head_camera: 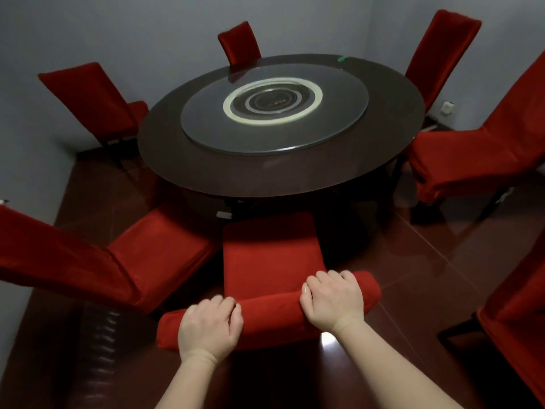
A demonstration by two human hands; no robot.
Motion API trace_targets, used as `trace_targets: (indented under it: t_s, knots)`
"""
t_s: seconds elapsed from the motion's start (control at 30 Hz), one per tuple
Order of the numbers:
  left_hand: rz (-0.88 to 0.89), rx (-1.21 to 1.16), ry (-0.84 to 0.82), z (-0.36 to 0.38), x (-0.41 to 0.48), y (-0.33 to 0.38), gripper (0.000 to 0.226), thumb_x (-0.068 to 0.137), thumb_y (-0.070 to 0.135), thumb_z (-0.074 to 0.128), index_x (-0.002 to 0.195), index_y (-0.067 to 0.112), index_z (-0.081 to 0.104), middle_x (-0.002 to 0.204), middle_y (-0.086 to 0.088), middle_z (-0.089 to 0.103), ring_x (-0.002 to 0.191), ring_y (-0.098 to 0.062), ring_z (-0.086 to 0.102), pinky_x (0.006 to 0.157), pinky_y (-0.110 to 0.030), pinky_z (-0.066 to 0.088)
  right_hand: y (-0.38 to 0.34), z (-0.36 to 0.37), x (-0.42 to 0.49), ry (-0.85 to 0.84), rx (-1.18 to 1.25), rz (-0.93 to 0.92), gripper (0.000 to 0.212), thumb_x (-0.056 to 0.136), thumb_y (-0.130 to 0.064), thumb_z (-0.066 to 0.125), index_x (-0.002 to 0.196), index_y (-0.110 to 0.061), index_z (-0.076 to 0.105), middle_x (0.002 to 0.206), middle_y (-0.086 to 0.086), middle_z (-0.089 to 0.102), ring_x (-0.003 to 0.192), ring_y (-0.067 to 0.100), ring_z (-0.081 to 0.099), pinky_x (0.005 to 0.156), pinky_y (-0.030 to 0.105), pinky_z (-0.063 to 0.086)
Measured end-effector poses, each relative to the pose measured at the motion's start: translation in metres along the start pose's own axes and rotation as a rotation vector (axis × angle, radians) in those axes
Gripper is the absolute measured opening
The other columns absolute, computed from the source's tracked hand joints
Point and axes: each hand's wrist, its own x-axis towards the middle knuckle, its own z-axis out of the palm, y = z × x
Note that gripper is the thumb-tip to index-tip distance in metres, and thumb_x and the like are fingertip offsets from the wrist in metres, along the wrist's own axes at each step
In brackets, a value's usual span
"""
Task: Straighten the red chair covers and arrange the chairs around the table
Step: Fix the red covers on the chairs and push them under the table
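A red-covered chair [269, 252] stands right in front of me, its seat pointing under the round dark table [206, 169]. My left hand [209, 329] grips the top of its backrest near the left end. My right hand [334, 299] grips the same top edge towards the right end. The backrest top runs at a slant, its right end further from me. Several more red-covered chairs ring the table: one at near left [88, 261], one at far left [88, 98], one at the back [240, 42], two on the right [477, 154].
A glass turntable [274, 110] lies on the table, and a small green object [341, 58] sits at its far edge. Grey walls close in behind and to the left. Another red chair [519, 326] stands at near right on the glossy dark red floor.
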Motion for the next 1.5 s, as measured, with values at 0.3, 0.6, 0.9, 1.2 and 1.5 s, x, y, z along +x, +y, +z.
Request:
trace_targets:
  t_s: [0.3, 0.6, 0.9, 1.2, 1.5]
  knots:
    - [0.054, -0.032, -0.145, -0.002, 0.009, -0.006, 0.035, 0.086, 0.038, 0.041, 0.068, 0.021, 0.064, 0.064, 0.000, 0.056, 0.053, -0.027, 0.055, 0.048, -0.037, 0.042, -0.004, -0.006, 0.005, -0.090, 0.024, 0.107, 0.035, 0.083, -0.040, 0.047, 0.057, -0.019, 0.057, 0.057, -0.003, 0.053, 0.054, 0.022, 0.052, 0.059, 0.036, 0.042]
    - [-0.071, -0.176, -0.523, -0.008, 0.045, -0.011, 0.042, 0.092, 0.053, 0.026, 0.087, 0.027, 0.057, 0.085, 0.006, 0.060, 0.089, -0.018, 0.065, 0.068, -0.032, 0.045, 0.003, -0.049, -0.022, -0.229, 0.221, 0.507, 0.042, 0.090, -0.052, 0.047, 0.117, -0.026, 0.068, 0.123, -0.009, 0.062, 0.132, 0.014, 0.043, 0.114, 0.033, 0.025]
    - [0.223, -0.277, -0.586, -0.066, 0.139, 0.102, 0.028, 0.090, 0.047, 0.041, 0.100, 0.032, 0.063, 0.103, 0.007, 0.070, 0.098, -0.020, 0.066, 0.077, -0.030, 0.050, 0.112, -0.150, -0.062, -0.267, -0.028, 0.838, 0.053, 0.094, -0.054, 0.045, 0.137, -0.024, 0.051, 0.138, -0.003, 0.054, 0.124, 0.022, 0.051, 0.099, 0.037, 0.042]
    - [0.527, -0.357, -0.616, -0.109, 0.194, 0.228, 0.029, 0.094, 0.050, 0.045, 0.096, 0.029, 0.066, 0.096, 0.010, 0.070, 0.092, -0.014, 0.066, 0.080, -0.031, 0.054, 0.216, -0.221, -0.070, -0.178, -0.014, 0.992, 0.056, 0.092, -0.059, 0.046, 0.139, -0.028, 0.047, 0.139, -0.004, 0.054, 0.125, 0.021, 0.052, 0.098, 0.039, 0.045]
    - [0.644, -0.302, -0.661, -0.124, 0.284, 0.327, 0.029, 0.095, 0.045, 0.048, 0.101, 0.025, 0.069, 0.100, 0.005, 0.072, 0.095, -0.015, 0.066, 0.084, -0.032, 0.054, 0.347, -0.250, -0.059, -0.191, 0.097, 1.133, 0.072, 0.088, -0.068, 0.048, 0.145, -0.024, 0.040, 0.144, 0.001, 0.048, 0.128, 0.022, 0.051, 0.101, 0.042, 0.046]
